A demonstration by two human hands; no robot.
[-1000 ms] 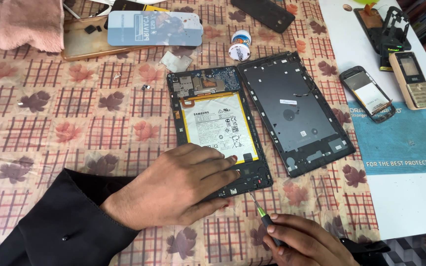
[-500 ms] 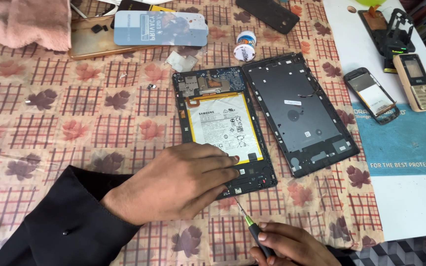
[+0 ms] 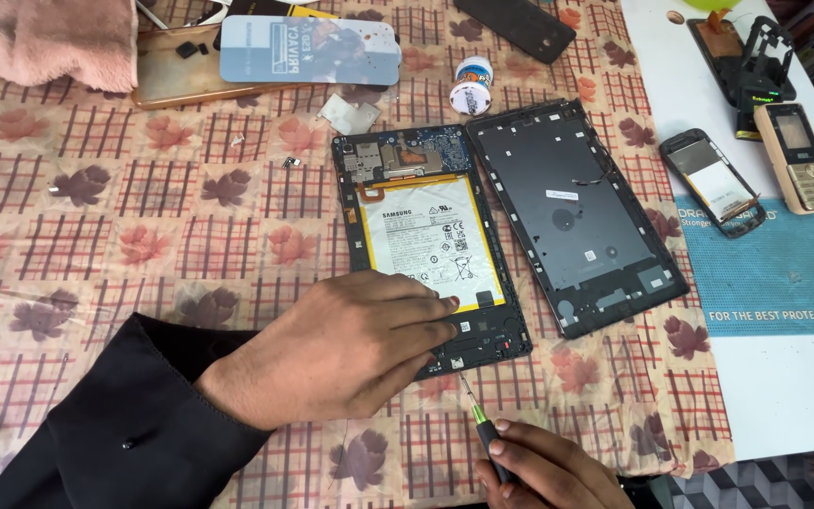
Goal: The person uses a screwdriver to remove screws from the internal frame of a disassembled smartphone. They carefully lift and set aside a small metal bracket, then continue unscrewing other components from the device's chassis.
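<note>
Pinning the opened tablet with flat left hand, right hand clenching screwdriver; we risk gouging its battery.

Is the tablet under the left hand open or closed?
Open: the tablet shows its battery and circuit board; its back cover lies beside it.

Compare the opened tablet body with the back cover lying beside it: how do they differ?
The tablet body carries a white battery and a circuit board; the back cover is a bare dark shell. The left hand presses the tablet body's lower end; nothing touches the back cover. Both lie flat on the patterned cloth, similar in size.
</note>
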